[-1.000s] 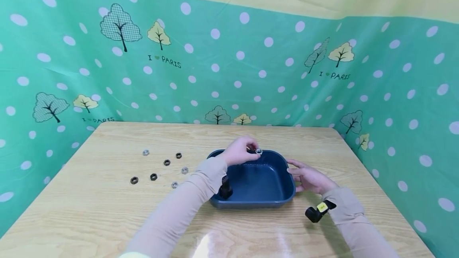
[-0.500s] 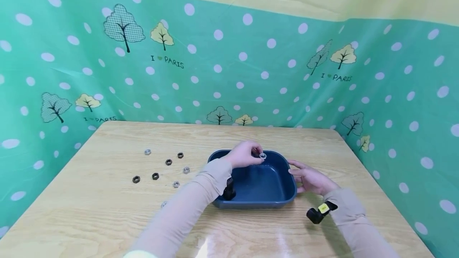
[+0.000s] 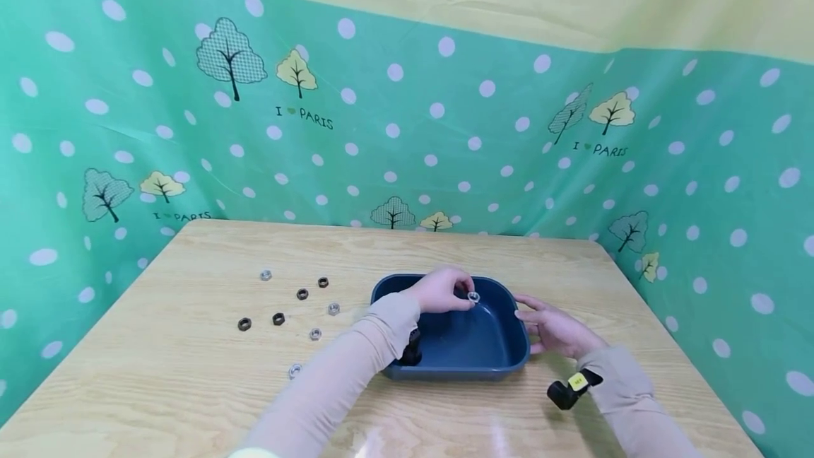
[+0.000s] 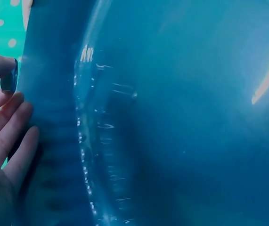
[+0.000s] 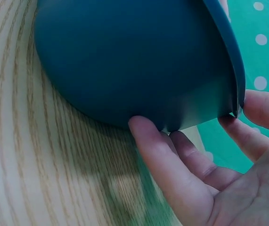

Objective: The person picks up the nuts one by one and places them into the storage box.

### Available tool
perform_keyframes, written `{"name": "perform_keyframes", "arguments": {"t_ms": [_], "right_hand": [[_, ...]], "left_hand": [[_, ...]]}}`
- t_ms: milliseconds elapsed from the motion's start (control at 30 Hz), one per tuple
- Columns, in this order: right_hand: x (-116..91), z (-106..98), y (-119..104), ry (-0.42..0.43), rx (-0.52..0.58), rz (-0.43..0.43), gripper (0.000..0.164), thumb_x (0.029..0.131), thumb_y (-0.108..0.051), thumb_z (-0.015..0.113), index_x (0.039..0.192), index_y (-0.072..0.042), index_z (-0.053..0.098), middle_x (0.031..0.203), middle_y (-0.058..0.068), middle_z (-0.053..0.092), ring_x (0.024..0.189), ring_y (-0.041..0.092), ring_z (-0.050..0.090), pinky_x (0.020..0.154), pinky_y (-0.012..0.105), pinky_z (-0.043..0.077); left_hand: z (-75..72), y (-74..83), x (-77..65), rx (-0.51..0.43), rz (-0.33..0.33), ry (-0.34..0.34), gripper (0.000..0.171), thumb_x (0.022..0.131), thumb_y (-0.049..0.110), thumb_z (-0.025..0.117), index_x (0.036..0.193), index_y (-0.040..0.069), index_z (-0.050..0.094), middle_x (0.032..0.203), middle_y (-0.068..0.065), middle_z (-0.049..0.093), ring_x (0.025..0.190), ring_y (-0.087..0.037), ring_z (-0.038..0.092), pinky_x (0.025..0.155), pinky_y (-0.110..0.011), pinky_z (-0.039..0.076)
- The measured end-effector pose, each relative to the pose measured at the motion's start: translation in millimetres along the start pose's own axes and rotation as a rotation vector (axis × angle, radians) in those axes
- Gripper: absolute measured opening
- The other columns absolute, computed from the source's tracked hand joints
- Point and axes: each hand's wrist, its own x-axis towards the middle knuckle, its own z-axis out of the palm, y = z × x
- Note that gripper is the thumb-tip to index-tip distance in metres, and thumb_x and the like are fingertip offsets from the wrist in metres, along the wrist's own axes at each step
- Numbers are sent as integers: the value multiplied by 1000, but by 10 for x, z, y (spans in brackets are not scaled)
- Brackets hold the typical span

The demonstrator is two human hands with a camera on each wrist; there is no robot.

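My left hand (image 3: 440, 291) reaches over the dark blue plastic basin (image 3: 469, 345), pinching a silver hex nut (image 3: 473, 297) between thumb and finger. In the left wrist view the nut (image 4: 10, 77) is seen edge-on at the fingertips, close to the basin's inner wall (image 4: 54, 117); the other fingers are spread beside it. At the basin's right end, my right hand (image 3: 558, 329) grips the rim. The right wrist view has its thumb (image 5: 266, 108) at the rim and other fingers against the outer wall (image 5: 139, 70).
Several loose nuts lie on the wooden table (image 3: 191, 373) left of the basin: black ones such as the nut (image 3: 278, 319) and silver ones such as the nut (image 3: 333, 309). One silver nut (image 3: 295, 371) lies beside the left sleeve. A green dotted curtain (image 3: 356, 126) stands behind.
My left hand, still pinching the silver nut, has moved slightly right and lower over the basin. The right hand keeps its place at the rim. The head view has tilted up a little.
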Motion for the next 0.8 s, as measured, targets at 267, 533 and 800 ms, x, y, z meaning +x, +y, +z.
{"name": "perform_keyframes", "arguments": {"t_ms": [267, 533, 800], "right_hand": [[20, -8, -2, -10, 13, -5, 71, 98, -25, 49, 150, -6, 5, 109, -4, 59, 98, 13, 58, 82, 43, 53], [13, -1, 12, -10, 2, 2, 71, 98, -26, 48, 151, -6, 5, 113, -2, 58, 100, 14, 58, 83, 44, 53], [23, -18, 30, -22, 5, -6, 70, 99, -27, 48, 151, -6, 5, 110, -5, 61, 99, 13, 59, 82, 44, 53]], "left_hand": [[97, -49, 42, 42, -6, -79, 8, 88, 18, 67, 92, 13, 64, 94, 3, 67, 86, -4, 58, 80, -18, 46], [183, -77, 42, 144, 3, -171, 8, 86, 21, 69, 88, 16, 63, 89, 8, 62, 81, -3, 53, 76, -16, 43], [213, -89, 43, 252, 19, -196, 12, 84, 25, 72, 85, 17, 64, 88, 9, 59, 81, -3, 51, 77, -16, 44]]}}
